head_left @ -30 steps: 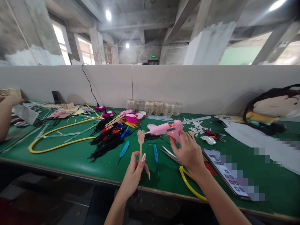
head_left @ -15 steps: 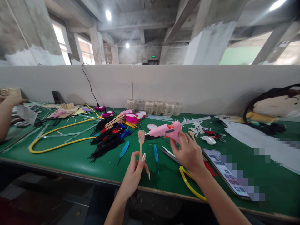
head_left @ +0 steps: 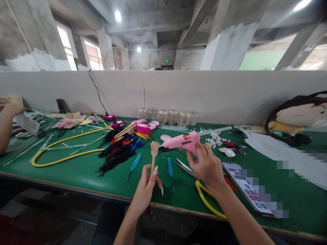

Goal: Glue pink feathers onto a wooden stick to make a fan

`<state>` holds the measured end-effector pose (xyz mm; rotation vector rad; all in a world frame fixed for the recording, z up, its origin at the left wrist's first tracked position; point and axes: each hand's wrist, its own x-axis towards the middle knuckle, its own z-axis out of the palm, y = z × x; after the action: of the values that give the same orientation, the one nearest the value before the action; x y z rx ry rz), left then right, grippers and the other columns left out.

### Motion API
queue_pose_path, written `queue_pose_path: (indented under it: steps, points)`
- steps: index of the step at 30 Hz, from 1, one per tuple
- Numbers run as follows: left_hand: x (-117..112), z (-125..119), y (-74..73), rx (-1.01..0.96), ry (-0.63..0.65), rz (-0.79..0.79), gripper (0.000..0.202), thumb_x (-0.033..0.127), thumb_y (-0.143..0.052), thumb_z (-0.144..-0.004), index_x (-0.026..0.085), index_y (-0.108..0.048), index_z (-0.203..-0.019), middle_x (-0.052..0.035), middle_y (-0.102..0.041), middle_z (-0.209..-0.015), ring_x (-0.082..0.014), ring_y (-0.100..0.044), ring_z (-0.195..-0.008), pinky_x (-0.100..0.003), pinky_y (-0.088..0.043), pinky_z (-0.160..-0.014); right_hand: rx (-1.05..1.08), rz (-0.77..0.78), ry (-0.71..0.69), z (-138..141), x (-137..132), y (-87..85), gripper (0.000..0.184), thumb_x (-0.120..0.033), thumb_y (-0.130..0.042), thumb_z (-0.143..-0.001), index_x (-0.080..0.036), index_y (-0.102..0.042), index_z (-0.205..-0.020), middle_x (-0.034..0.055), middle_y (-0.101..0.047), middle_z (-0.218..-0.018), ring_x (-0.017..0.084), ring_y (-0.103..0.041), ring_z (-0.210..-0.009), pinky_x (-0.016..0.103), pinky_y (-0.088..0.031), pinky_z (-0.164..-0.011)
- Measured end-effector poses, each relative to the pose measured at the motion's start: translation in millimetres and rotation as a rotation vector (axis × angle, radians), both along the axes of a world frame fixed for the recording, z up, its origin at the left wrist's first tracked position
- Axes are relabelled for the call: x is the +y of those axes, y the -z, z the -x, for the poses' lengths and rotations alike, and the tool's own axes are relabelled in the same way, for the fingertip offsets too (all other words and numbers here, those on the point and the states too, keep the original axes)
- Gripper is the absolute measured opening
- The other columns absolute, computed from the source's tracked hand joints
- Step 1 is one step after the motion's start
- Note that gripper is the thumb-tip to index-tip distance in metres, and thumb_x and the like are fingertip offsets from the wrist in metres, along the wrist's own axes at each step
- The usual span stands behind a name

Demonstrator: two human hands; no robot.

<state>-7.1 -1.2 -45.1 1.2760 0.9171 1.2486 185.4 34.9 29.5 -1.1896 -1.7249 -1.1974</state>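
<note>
My left hand [head_left: 146, 187] pinches the lower part of a wooden stick [head_left: 154, 151] with a wider, shaped head, held upright over the table's front. My right hand [head_left: 206, 165] is wrapped round the grip of a pink hot glue gun [head_left: 177, 141]. Its nozzle points left, close beside the stick's head; whether they touch I cannot tell. A clear glue stick [head_left: 216, 130] juts from the gun's rear. One blue feather [head_left: 134, 165] lies left of the stick, another blue feather [head_left: 170, 172] to its right. Open scissors [head_left: 186, 168] lie by my right hand.
A heap of black and coloured feathers [head_left: 119, 153] lies left of centre. Several glass jars [head_left: 172, 117] line the partition. Yellow tubing [head_left: 38, 160] loops leftward. A phone [head_left: 245, 187] and white paper [head_left: 281, 153] are at right. Another person's hand [head_left: 11, 109] shows at far left.
The glue gun has shifted very slightly to the right, its nozzle still beside the stick's head. My left hand holds the stick almost unmoved.
</note>
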Motion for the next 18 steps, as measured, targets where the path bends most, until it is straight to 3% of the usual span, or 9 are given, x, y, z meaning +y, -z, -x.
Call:
queue_pose_path:
  steps: [8, 18]
  points:
    - [-5.6, 1.5, -13.4, -0.01, 0.012, 0.034, 0.03, 0.047, -0.039, -0.084, 0.021, -0.036, -0.097, 0.0048, -0.054, -0.055, -0.0081, -0.035, -0.044, -0.02, -0.02, -0.042, -0.008, 0.011, 0.001, -0.6, -1.9, -2.5, 0.019, -0.024, -0.046, -0.08, -0.011, -0.05, -0.093, 0.0051, -0.057, -0.068, 0.015, -0.055, -0.056, 0.023, -0.037, -0.043]
    - [-4.4, 0.5, -10.5, -0.016, 0.013, 0.036, 0.03, 0.048, -0.038, -0.084, 0.02, -0.036, -0.097, 0.0052, -0.054, -0.054, -0.0068, -0.031, -0.041, -0.019, -0.017, -0.04, -0.002, -0.009, 0.026, -0.9, -1.2, -3.0, 0.018, -0.024, -0.047, -0.079, -0.011, -0.05, -0.091, 0.0052, -0.056, -0.068, 0.014, -0.054, -0.054, 0.023, -0.034, -0.042]
